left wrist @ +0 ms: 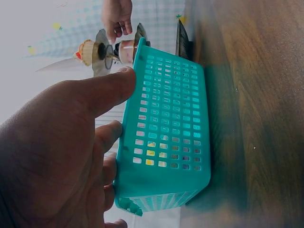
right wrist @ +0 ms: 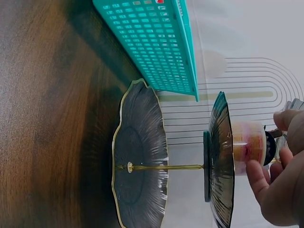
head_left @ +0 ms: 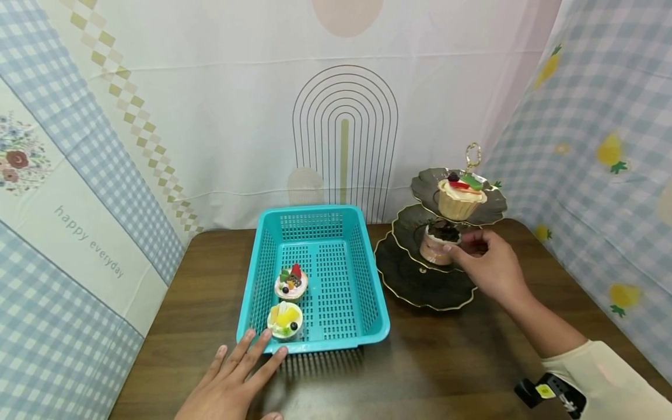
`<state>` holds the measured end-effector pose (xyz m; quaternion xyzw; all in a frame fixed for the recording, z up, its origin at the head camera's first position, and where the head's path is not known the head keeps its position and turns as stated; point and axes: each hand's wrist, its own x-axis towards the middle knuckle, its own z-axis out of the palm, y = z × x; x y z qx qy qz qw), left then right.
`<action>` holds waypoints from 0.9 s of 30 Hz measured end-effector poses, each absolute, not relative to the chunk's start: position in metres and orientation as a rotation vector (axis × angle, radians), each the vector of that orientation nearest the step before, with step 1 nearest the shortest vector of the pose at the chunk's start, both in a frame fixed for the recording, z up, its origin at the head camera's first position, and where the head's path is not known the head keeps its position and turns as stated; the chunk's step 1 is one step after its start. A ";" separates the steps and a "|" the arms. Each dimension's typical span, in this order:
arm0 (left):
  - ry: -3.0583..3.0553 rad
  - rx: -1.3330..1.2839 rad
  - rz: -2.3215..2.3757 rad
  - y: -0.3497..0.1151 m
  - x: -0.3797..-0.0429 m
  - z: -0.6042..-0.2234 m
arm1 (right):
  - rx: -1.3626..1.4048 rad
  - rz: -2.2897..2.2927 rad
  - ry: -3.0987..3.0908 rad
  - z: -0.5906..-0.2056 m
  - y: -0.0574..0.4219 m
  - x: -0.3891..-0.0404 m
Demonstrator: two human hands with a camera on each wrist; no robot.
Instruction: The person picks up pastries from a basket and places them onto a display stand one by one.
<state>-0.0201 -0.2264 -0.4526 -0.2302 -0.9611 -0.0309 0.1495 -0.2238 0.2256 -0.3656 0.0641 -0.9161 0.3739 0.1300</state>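
My left hand (head_left: 226,379) has its fingers spread, with the fingertips right at the near left corner of a turquoise plastic basket (head_left: 385,332). Inside the basket stand a fruit cupcake with pink cream (head_left: 290,284) and one topped with yellow fruit (head_left: 285,319). On the middle tier of a dark, gold-rimmed three-tier stand (head_left: 425,291) sits a pink layered cup dessert (head_left: 434,249) with a dark top. My right hand (head_left: 490,265) is beside this dessert, its fingers loosely bent and parted; the thumb overlaps it in the head view. The top tier carries a fruit tart (head_left: 459,198).
Basket and stand are on a brown wooden table (head_left: 409,373), the stand to the basket's right. A gold ring handle (head_left: 473,156) rises above the stand. Patterned cloths hang behind the table and along both sides. A black strap (head_left: 559,391) lies around my right sleeve.
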 end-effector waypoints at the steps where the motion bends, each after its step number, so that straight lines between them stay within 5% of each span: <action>1: -2.764 -0.662 -0.090 -0.226 -0.020 -0.452 | 0.202 1.090 -2.655 -0.366 0.225 -0.223; 14: -2.747 -0.671 -0.081 -0.226 -0.020 -0.451 | 0.813 1.274 -2.613 -0.374 0.202 -0.224; 27: -2.734 -0.674 -0.079 -0.226 -0.021 -0.452 | 1.111 1.272 -2.688 -0.384 0.161 -0.237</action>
